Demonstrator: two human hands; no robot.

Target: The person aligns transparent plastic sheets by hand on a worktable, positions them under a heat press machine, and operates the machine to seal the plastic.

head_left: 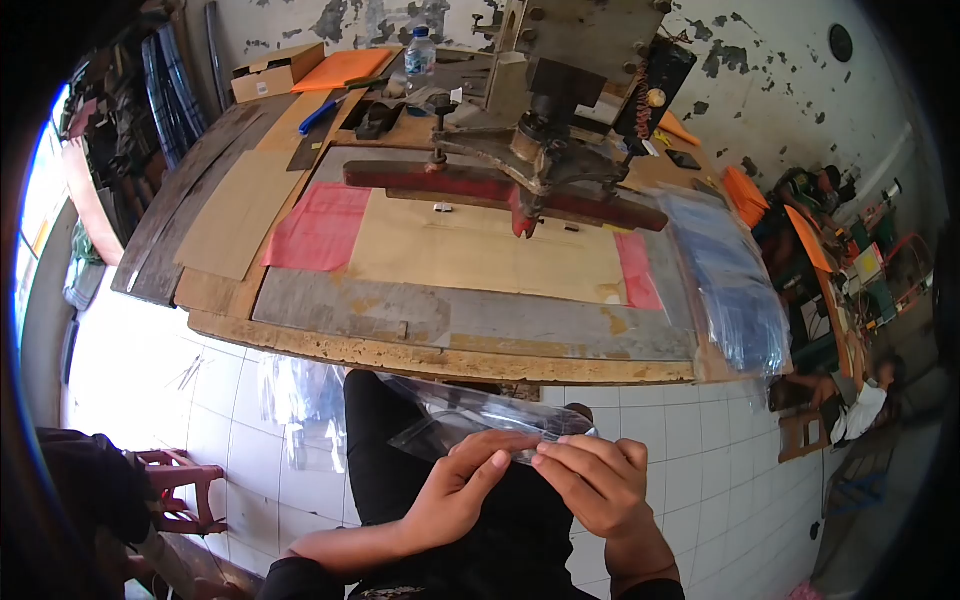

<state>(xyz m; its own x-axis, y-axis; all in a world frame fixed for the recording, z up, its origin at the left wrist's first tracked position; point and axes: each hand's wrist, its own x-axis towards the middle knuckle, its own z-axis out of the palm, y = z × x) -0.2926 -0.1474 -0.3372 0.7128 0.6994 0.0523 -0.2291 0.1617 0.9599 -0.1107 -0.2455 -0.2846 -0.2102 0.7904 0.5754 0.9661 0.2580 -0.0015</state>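
Note:
A clear plastic sheet [455, 412] lies across my lap, in front of the table edge. My left hand [465, 483] pinches its near edge between thumb and fingers. Close beside it, my right hand [597, 482] has its fingers closed on the same sheet toward the right end. The fingertips of both hands almost meet. Whether the plastic is a single layer or a folded one, I cannot tell. Beyond my hands stands a press with a red-edged metal bar [430, 180], above a tan board [480, 250] with pink pieces at its ends.
Stacked clear plastic sheets [735, 290] lie at the table's right side, and more plastic [305, 410] hangs at the left. A water bottle [420, 58], a blue-handled cutter [318, 117] and a cardboard box [277, 73] sit at the back. A red stool [185, 490] stands lower left; people sit nearby.

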